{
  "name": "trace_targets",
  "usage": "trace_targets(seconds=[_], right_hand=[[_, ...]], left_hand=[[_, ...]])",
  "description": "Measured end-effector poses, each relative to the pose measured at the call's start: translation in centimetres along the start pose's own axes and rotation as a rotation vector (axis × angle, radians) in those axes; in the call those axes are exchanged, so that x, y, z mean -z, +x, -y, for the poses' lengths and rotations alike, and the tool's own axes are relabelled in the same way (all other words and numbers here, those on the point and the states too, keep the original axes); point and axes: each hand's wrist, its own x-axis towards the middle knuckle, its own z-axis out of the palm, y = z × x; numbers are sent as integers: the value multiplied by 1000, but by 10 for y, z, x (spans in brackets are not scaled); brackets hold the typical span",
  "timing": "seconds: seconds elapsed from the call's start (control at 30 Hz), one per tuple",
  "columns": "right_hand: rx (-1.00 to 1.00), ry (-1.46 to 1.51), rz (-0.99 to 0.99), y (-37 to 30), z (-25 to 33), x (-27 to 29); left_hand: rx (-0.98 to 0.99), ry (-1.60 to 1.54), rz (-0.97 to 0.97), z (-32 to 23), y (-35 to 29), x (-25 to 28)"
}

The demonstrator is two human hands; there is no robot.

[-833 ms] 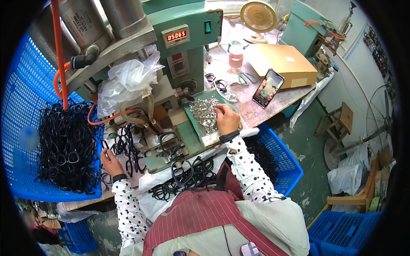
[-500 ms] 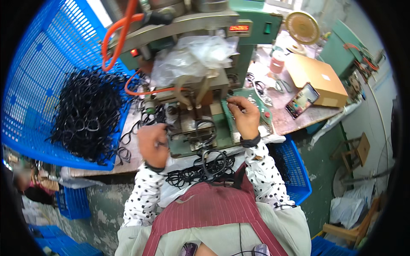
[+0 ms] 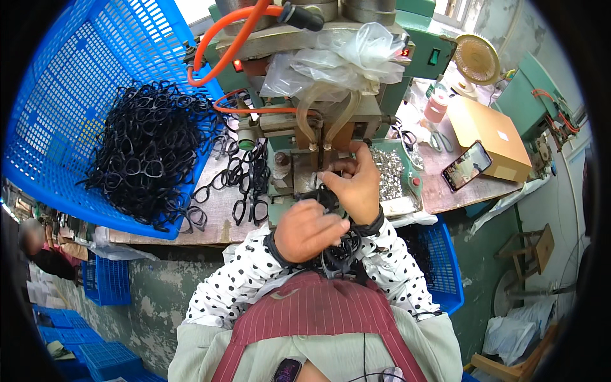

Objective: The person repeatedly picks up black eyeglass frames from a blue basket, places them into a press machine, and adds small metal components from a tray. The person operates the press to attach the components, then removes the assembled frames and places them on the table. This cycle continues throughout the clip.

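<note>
My right hand (image 3: 358,188) is at the work spot of the green press machine (image 3: 382,105), its thumb and fingers pinched just below the metal pins; whatever they hold is too small to make out. Just in front, my left hand (image 3: 307,232) has its fingers curled together and partly blurred, with any object in them hidden. A black eyeglass frame (image 3: 326,198) shows partly between both hands at the fixture. More black eyeglass frames (image 3: 340,258) lie in a pile below my hands, against the red apron. Beside my right hand is a tray of small silvery metal parts (image 3: 388,172).
A large blue basket (image 3: 57,184) heaped with black frames stands at left; loose frames (image 3: 251,191) lie beside it on the table. Orange hoses (image 3: 213,48) hang above. At right are a propped phone (image 3: 466,167), scissors (image 3: 439,137), a cardboard box (image 3: 493,137) and another blue basket (image 3: 449,267).
My left hand has moved right, from beside the machine to in front of its fixture. My right hand has left the metal-parts tray and come to the work spot. The view has shifted.
</note>
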Motion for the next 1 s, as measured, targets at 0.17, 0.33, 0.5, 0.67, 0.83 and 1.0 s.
trace_targets(seconds=[0.17,0.33,0.5,0.67,0.83,1.0], right_hand=[[-95,87,43,0,-1,3],[286,-664,-280,31,-69,66],[65,-914,-244,29,-122,122],[139,-1081,-152,12,-126,112],[223,-1033,-274,18,-136,106],[148,-1068,-215,12,-128,104]], left_hand=[[-56,-20,6,-1,3,1],[-19,-141,110,18,-5,-6],[-19,-154,106,21,-7,-7],[-12,-146,104,19,-8,-8],[24,-61,183,15,-11,-5],[-60,136,154,35,-26,32]])
